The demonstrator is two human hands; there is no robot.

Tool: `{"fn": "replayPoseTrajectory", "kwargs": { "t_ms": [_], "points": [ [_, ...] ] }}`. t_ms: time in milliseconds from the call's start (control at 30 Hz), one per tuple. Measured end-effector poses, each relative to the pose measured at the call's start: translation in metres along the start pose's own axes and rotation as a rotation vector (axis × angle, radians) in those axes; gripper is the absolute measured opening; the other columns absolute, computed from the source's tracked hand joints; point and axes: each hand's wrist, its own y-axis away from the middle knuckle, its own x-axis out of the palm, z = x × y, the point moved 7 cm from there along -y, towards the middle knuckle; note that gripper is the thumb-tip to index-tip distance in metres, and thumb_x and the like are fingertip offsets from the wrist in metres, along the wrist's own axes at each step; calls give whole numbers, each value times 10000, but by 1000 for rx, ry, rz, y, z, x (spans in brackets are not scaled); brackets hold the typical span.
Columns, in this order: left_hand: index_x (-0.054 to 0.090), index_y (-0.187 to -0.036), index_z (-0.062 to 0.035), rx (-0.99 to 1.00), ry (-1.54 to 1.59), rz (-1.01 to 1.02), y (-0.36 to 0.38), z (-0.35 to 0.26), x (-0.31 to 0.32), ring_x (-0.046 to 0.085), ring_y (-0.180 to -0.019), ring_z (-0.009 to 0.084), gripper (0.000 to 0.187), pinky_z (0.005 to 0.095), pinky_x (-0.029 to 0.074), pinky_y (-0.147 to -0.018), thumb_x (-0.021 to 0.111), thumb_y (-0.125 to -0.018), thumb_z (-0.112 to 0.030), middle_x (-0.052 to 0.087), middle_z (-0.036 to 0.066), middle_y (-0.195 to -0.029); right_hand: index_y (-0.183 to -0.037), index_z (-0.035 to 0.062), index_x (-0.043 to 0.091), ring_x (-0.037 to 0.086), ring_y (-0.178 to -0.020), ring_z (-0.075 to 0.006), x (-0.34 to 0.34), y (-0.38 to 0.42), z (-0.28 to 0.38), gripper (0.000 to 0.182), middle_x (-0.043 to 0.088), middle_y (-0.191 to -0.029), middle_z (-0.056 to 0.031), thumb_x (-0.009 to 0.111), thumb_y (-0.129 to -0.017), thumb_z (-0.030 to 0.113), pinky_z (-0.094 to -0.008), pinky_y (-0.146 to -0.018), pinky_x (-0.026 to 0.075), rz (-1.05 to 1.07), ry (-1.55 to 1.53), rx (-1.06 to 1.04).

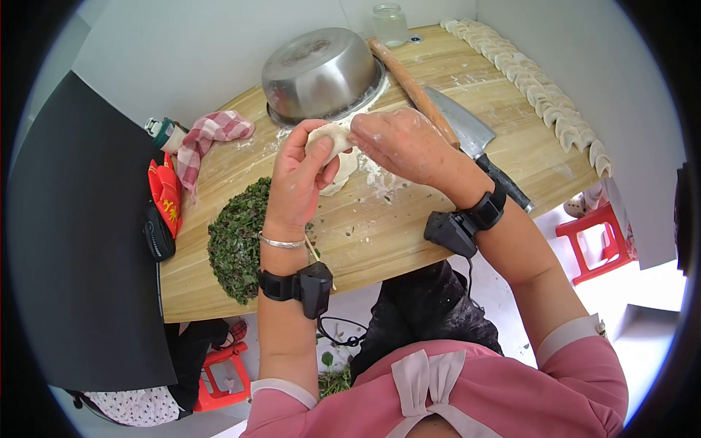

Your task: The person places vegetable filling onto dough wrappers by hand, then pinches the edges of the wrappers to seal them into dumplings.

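Observation:
Both hands meet above the wooden table, around a folded piece of white dough. My left hand holds the dough between its thumb and fingers. My right hand pinches the dough's right end, its fingers pressed together. Flat dough wrappers lie on the table just below the hands, with loose flour beside them. A heap of chopped green leaves stands left of my left wrist, and a thin stick shows partly behind that wrist.
An upturned steel bowl, a rolling pin, a cleaver and a glass jar lie beyond the hands. Rows of dumplings line the right edge. At left are a checked cloth, a red item and a bottle.

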Motion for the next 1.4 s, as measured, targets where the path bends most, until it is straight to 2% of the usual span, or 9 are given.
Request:
{"fn": "replayPoseTrajectory", "kwargs": {
  "t_ms": [233,400,567,833,1000,1133,1200,1267,1400],
  "points": [
    [550,-1079,-46,-33,-32,-10,1,1,-3,400,-603,24,167,164,307,-493,537,-932,-125,567,-22,-839,-795,62,502,552,-597,-327,-2,1,-5,249,545,-628,-135,615,-848,278,-403,-536,410,77,-53,86],
    [554,-1078,-53,-75,-110,56,2,2,5,393,-604,18,175,153,293,-496,558,-923,-134,558,-30,-821,-806,57,494,566,-587,-332,-2,0,-1,218,549,-615,-138,609,-851,237,-404,-528,430,64,-50,59],
    [556,-1072,-54,-58,-137,-8,1,4,1,394,-626,18,171,159,298,-521,561,-922,-135,551,-41,-827,-823,55,502,584,-581,-330,7,2,-5,185,550,-588,-134,599,-854,209,-394,-522,452,20,-31,46],
    [593,-1003,-27,-6,-147,-74,1,-1,-4,419,-600,28,131,172,302,-499,583,-894,-99,520,-47,-727,-786,62,514,564,-568,-322,-3,1,-3,256,545,-576,-128,629,-835,287,-409,-537,436,87,-33,52],
    [595,-994,-26,-62,-271,31,1,2,2,417,-598,26,130,165,314,-506,592,-886,-98,508,-49,-701,-788,65,510,563,-555,-321,1,0,-1,238,548,-581,-127,639,-825,262,-405,-515,432,95,-66,46],
    [594,-987,-30,-76,-263,-18,2,1,1,427,-603,25,126,162,321,-511,599,-881,-97,512,-51,-712,-802,59,518,567,-551,-323,4,0,0,175,545,-573,-125,632,-826,191,-406,-508,437,27,-29,-11],
    [579,-1006,-66,-64,-229,-51,2,-2,2,393,-625,11,112,156,310,-536,573,-894,-76,533,-64,-814,-796,59,525,570,-556,-323,3,0,0,158,544,-571,-123,629,-826,174,-405,-515,442,15,-37,-23],
    [577,-1000,-66,-54,-207,-53,2,-1,-2,393,-624,11,109,156,310,-536,575,-890,-70,533,-64,-821,-791,59,532,573,-561,-323,1,-1,2,141,543,-569,-122,626,-827,158,-404,-522,446,-2,-45,-36],
    [574,-970,-63,-35,-200,-37,3,-2,-3,393,-624,10,88,156,306,-536,581,-882,-59,530,-64,-803,-751,54,532,564,-555,-320,-3,0,3,250,546,-574,-120,651,-817,264,-390,-525,441,75,-72,-2]
  ]
}}
